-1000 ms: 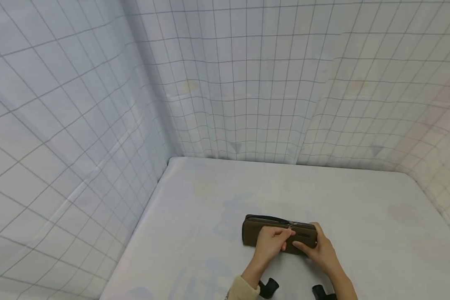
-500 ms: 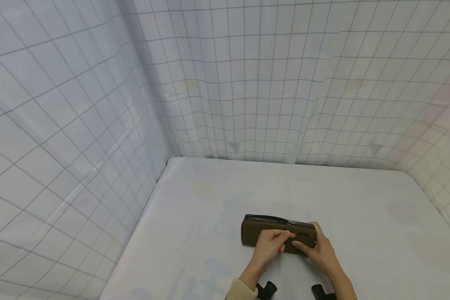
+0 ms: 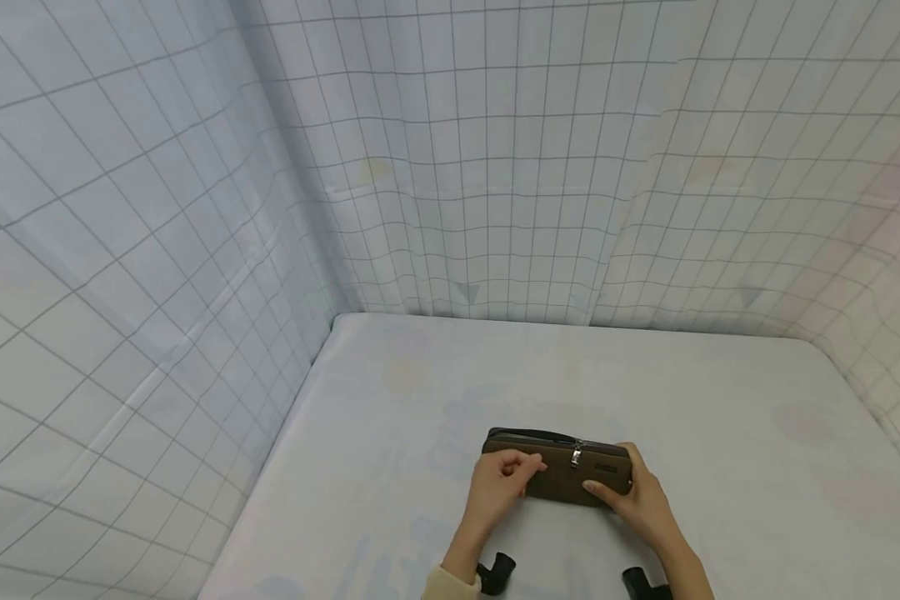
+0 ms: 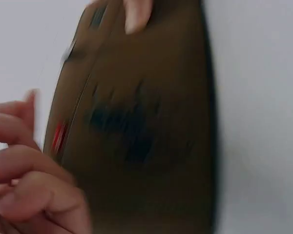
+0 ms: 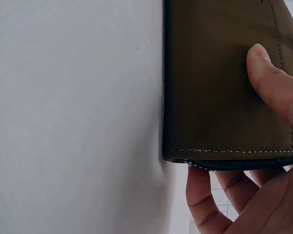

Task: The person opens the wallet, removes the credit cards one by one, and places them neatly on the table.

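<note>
An olive-brown zip pencil case (image 3: 562,487) stands on its long edge on the white table in the head view. My right hand (image 3: 641,497) grips its right end, thumb on the front face and fingers behind; the right wrist view shows the thumb (image 5: 266,73) flat on the brown side. A silver zipper pull (image 3: 576,455) hangs free down the front, right of centre. My left hand (image 3: 495,483) is in front of the case's left part, fingers loosely bent with nothing between them. In the left wrist view, a small red tag (image 4: 59,138) shows beside those fingers.
The white table (image 3: 375,400) has faint printed patterns. White grid-lined curtains (image 3: 495,167) rise behind it and along both sides. Black wrist devices (image 3: 497,573) sit at both wrists. A black strap (image 3: 532,434) runs along the case's top left.
My left hand has released the zipper pull and moved left along the case. The pull now hangs in plain sight. My right hand keeps its grip on the right end.
</note>
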{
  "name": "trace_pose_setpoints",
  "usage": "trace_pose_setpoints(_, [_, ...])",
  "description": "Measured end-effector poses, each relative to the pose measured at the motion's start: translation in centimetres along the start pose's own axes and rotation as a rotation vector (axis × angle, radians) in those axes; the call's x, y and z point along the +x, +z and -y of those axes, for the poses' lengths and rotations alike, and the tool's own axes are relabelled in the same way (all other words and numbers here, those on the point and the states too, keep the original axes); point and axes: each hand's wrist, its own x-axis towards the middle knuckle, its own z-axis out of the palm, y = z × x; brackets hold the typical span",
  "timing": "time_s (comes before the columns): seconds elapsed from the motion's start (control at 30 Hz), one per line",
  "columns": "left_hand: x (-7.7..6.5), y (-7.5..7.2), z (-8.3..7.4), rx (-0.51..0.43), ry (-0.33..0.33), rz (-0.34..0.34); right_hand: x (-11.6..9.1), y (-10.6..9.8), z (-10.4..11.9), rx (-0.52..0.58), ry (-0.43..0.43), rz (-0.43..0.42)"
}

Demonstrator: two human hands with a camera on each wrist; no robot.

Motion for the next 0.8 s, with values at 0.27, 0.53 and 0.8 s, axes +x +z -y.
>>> trace_pose_setpoints(0.27, [1.7,-4.8,1.0,0.131,0.181,-0.082,0.0,0.0,0.1,-0.014,0.005,0.005])
trace_pose_setpoints(0.53, [1.9,-4.8,3.7,0.184,-0.022,0.251,-0.1,0.1,0.0,-0.002,0.01,0.009])
trace_pose_setpoints(0.8, [2.2,-4.8,4.5,0.254,-0.023,0.247,0.0,0.0,0.3,-0.032,0.005,-0.008])
